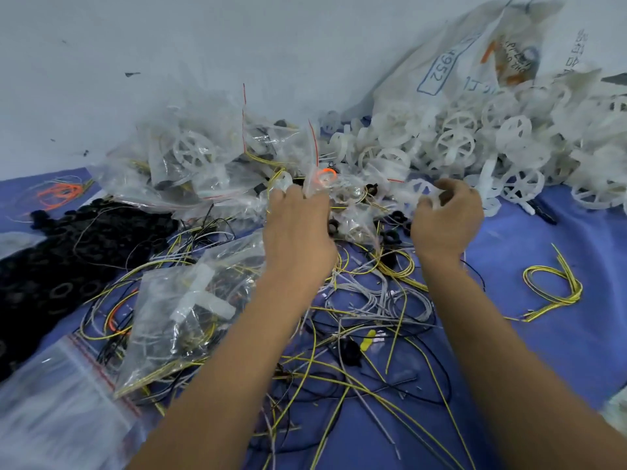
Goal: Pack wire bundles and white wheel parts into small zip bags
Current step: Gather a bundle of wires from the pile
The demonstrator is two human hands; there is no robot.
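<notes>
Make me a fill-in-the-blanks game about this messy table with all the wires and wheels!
1. The cloth under everything is ____.
2. The right hand grips a ____ wheel.
3. The left hand pinches a small clear zip ____.
4. The wire loop lying alone on the right is mostly ____.

Missing words: blue; white; bag; yellow

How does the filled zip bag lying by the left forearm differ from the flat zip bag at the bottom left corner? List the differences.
The filled zip bag bulges with wires and a white part; the flat zip bag looks empty. The filled zip bag rests on top of loose wires, while the flat zip bag lies nearer the frame's edge. The flat zip bag shows a red strip along one edge; none shows on the filled one. Both are clear plastic.
</notes>
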